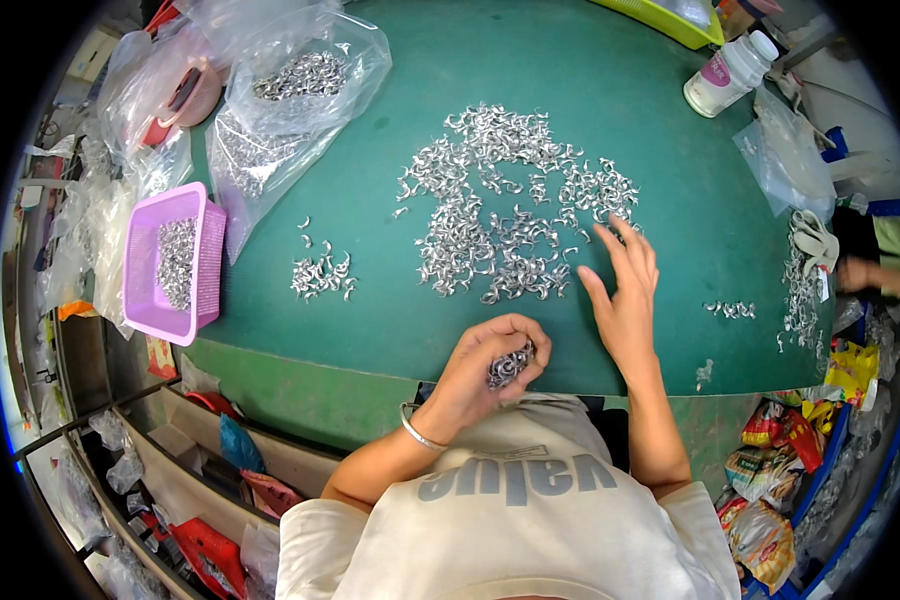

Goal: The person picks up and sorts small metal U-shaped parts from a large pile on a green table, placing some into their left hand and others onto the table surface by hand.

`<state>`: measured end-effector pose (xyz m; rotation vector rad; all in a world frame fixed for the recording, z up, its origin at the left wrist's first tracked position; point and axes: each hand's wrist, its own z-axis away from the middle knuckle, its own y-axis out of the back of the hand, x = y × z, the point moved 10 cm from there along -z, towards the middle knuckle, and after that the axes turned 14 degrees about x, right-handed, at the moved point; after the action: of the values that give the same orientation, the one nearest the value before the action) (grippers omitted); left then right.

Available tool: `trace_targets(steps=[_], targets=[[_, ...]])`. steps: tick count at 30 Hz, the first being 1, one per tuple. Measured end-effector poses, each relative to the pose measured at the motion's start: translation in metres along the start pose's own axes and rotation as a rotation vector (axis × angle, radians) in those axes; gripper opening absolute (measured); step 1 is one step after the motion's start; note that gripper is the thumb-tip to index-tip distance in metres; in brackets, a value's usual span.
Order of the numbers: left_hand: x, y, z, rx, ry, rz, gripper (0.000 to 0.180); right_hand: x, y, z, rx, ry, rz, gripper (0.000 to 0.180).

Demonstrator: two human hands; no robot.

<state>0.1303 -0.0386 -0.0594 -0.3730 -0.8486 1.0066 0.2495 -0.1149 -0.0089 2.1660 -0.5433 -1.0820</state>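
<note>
My left hand is curled round a handful of small silver curved metal pieces, held just over the table's near edge. My right hand has its fingers apart, with the fingertips at the right side of a large loose pile of the same metal pieces. Whether those fingertips touch any piece is hard to see. A smaller heap of metal pieces lies on the green table to the left of the big pile.
At the left stand a purple basket with metal pieces and a clear plastic bag of more pieces. A white bottle is at the back right. Near the right edge lie a short row of pieces and another heap.
</note>
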Motion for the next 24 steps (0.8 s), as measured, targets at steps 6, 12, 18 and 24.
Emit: trace_targets(steps=[6, 12, 18, 24], targets=[[-0.014, 0.015, -0.009, 0.036, 0.037, -0.163, 0.02, 0.009, -0.032, 0.014, -0.199, 0.028, 0.179, 0.048], [-0.024, 0.006, -0.014, 0.041, 0.086, -0.258, 0.022, -0.013, -0.017, 0.029, -0.354, 0.058, -0.211, 0.032], [-0.027, 0.008, -0.022, 0.039, 0.054, -0.304, 0.022, 0.048, 0.014, -0.031, 0.143, -0.055, 0.024, 0.015], [-0.031, -0.005, -0.022, -0.017, 0.119, -0.248, 0.02, 0.047, -0.009, -0.038, 0.075, 0.074, 0.124, 0.011]])
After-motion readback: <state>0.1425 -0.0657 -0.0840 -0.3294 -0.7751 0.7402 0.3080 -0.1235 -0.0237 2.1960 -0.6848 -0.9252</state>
